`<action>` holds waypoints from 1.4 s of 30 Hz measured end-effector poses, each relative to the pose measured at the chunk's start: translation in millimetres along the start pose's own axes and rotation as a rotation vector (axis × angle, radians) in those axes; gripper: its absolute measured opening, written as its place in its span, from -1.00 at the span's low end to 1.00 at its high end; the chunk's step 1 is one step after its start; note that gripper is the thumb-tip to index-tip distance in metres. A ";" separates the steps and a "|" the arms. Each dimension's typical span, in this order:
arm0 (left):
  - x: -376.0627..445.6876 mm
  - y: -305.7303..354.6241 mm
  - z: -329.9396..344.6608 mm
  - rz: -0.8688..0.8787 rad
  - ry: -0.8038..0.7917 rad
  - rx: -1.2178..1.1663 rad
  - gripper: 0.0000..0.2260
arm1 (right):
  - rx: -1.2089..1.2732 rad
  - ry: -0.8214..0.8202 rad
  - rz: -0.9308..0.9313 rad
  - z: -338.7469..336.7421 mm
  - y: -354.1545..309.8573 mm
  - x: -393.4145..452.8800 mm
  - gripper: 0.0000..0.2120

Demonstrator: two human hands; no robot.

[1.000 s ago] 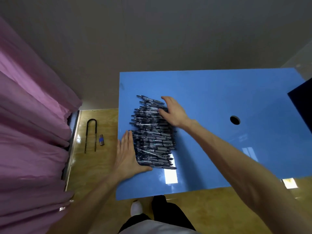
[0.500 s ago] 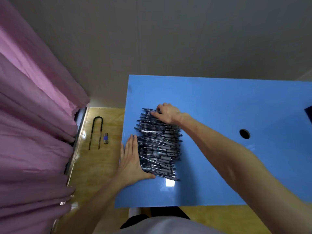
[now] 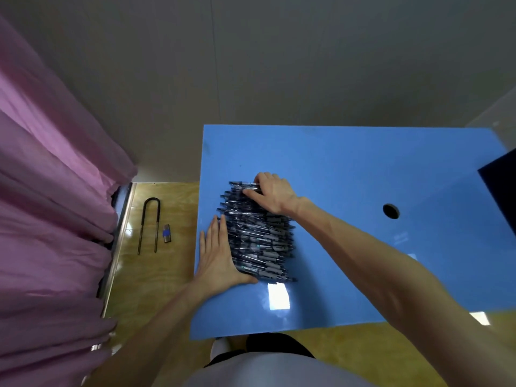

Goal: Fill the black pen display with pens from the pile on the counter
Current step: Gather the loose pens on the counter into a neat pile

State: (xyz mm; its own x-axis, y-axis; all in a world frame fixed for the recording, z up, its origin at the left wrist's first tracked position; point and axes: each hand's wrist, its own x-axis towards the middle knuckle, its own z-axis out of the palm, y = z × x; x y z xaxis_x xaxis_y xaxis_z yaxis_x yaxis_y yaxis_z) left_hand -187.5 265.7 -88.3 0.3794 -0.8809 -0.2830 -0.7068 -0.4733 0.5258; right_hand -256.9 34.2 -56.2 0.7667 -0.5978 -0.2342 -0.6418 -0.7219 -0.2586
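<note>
Far left of both hands: pink curtain (image 3: pixel 50 191). Between it and the left hand, on the wood floor, a black U-shaped bar (image 3: pixel 149 224) with a small blue-banded piece (image 3: pixel 166 233) just beside it. Left hand (image 3: pixel 217 255) flat on the blue counter (image 3: pixel 349 169), fingers straight and together, pressed against the near-left side of the pen pile (image 3: pixel 259 236). Right hand (image 3: pixel 272 192) on the pile's far end, fingers curled over the top pens. Round hole (image 3: pixel 391 211) well right of the right hand. Dark panel (image 3: pixel 499 188) at far right edge.
</note>
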 end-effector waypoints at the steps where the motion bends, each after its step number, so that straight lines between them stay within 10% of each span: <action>1: -0.4 0.1 0.1 -0.002 0.003 -0.007 0.54 | 0.010 0.002 0.002 -0.6 -1.0 -2.8 -0.43; 22: 3.2 12.1 -2.2 -0.061 -0.006 -0.035 0.59 | -0.109 0.262 -0.049 27.7 -13.6 -57.2 -0.45; 42: 32.9 15.8 -7.7 -0.024 0.013 0.013 0.57 | 0.074 0.081 0.022 15.6 16.9 -9.4 -0.17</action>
State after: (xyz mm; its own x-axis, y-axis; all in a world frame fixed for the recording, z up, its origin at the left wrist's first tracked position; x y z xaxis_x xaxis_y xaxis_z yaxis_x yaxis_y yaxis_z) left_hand -181.5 229.2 -83.1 0.4039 -0.8695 -0.2844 -0.7055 -0.4940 0.5083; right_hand -275.1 33.1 -73.0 0.7492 -0.6414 -0.1652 -0.6556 -0.6823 -0.3236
